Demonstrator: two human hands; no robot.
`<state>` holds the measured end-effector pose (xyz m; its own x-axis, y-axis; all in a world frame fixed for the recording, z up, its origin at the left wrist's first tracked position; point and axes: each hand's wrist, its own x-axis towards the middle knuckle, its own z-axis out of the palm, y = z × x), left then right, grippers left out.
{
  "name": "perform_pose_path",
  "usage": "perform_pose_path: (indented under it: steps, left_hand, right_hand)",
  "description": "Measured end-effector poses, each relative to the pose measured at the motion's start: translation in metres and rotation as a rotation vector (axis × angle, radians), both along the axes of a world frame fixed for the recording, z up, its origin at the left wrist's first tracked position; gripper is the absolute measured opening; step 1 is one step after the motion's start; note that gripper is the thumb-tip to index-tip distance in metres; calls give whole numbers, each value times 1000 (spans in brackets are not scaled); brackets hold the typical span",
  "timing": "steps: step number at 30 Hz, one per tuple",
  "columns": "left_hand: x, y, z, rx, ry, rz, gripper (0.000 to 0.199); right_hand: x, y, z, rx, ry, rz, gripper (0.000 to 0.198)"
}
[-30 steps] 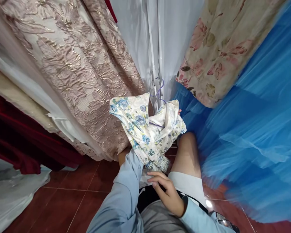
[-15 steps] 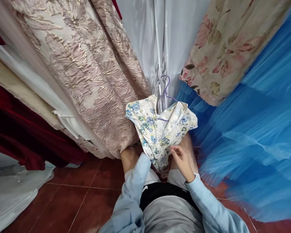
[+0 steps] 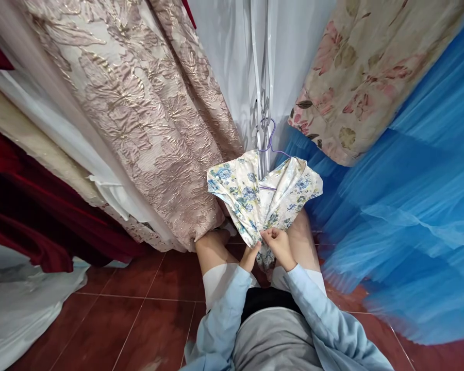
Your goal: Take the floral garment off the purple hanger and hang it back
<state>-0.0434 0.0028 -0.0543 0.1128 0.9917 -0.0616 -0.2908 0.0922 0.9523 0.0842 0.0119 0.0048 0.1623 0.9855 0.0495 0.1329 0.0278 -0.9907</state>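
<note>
One blouse (image 3: 244,195), pinched in your right hand (image 3: 279,246), fans up-frame from there; your left hand (image 3: 249,257) touches it, grip unclear.

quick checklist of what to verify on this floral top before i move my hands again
1. Right hand pinching the fabric: ok, fingertips are together at the front of the floral top.
2. Left hand grip: cannot tell, at the lower part, fingers mostly hidden.
3. Purple hanger inside the top: ok, its hook rises above the neckline and its bar shows within it.
4. Hook hung on something: cannot tell against the white straps.
5. Lower fabric lying flat: not ok, gathered around the hands.
</note>
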Motion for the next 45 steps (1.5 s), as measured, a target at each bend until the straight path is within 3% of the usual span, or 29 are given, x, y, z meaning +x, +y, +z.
perform_pose_path:
  steps: [6,10,13,15,16,17,20,24,27,33,37,39,42,45]
  left_hand:
    - [18,-6,6,105,70,1,79]
    - [12,-3,5,51,103,59,75]
    - [-1,1,8,79,222,350,70]
    - [-9,0,13,228,351,612,58]
    - [-10,-3,17,329,419,671,49]
    - [-10,-6,21,430,484,662,39]
    - [2,-14,33,627,611,416,22]
    - [22,-11,46,625,673,304,10]
    - [28,-6,52,609,699,298,18]
    - [33,-20,62,555,661,188,21]
    - [44,-34,66,589,654,97,23]
    - [46,-37,65,605,641,44,24]
    - [39,-29,68,606,624,-27,20]
    - [22,1,94,624,612,59,12]
  right_hand:
    - [12,1,5,56,-140,-122,49]
    - [24,0,16,98,-169,9,43]
    - [32,-10,21,120,-201,95,39]
    - [36,-19,22,142,-251,163,37]
    - [38,-24,23,155,-275,204,36]
    - [40,-28,25,169,-296,246,35]
    - [44,-36,33,216,-389,339,34]
    - [55,-24,55,288,-641,448,31]
    - [69,10,81,368,-795,471,27]
    - [86,108,162,523,-986,263,20]
    - [76,149,204,600,-959,90,18]
    - [70,154,209,572,-898,-9,17]
    - [67,144,199,555,-757,-86,17]
    - [64,121,180,550,-547,-71,19]
